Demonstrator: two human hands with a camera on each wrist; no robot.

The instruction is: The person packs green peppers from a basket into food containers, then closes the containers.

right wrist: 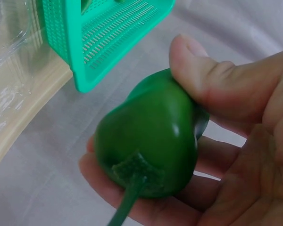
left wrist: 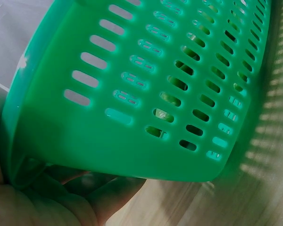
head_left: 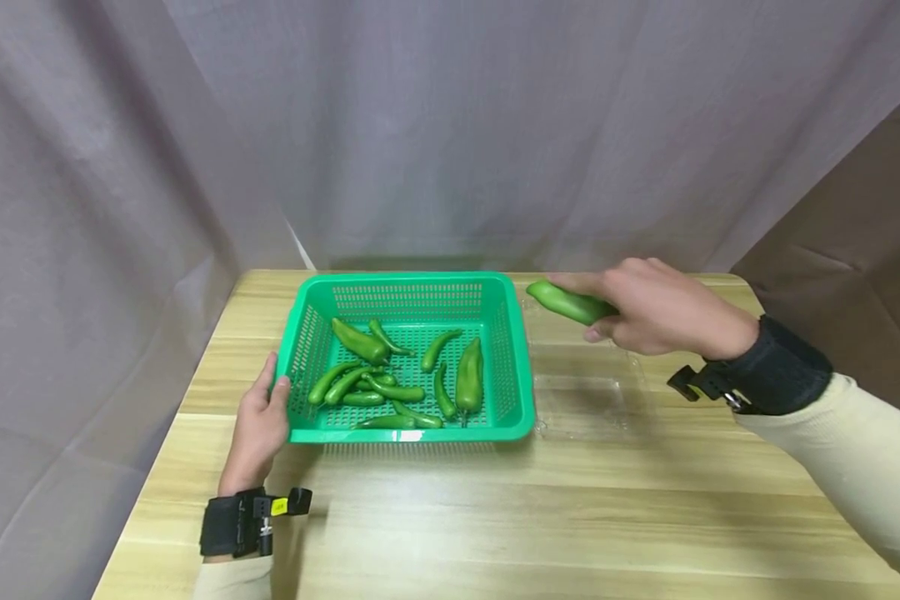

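A green plastic basket [head_left: 521, 367] stands on the wooden table [head_left: 495, 517] and holds several green peppers [head_left: 468, 377]. My left hand [head_left: 258, 427] grips the basket's front left corner; in the left wrist view its fingers [left wrist: 85, 197] curl under the basket's slotted wall [left wrist: 99, 136]. To the right of the basket and above the table, my right hand [head_left: 652, 315] holds a thick green pepper [head_left: 566, 302]. The right wrist view shows that pepper [right wrist: 151, 136] pinched between the thumb [right wrist: 198, 70] and the fingers, stem end towards the camera.
A clear plastic tray [head_left: 585, 392] lies on the table just right of the basket, below the right hand, and shows as the clear tray [right wrist: 9, 28] in the right wrist view. Grey curtains hang behind and to the left. The table's edges are close on all sides.
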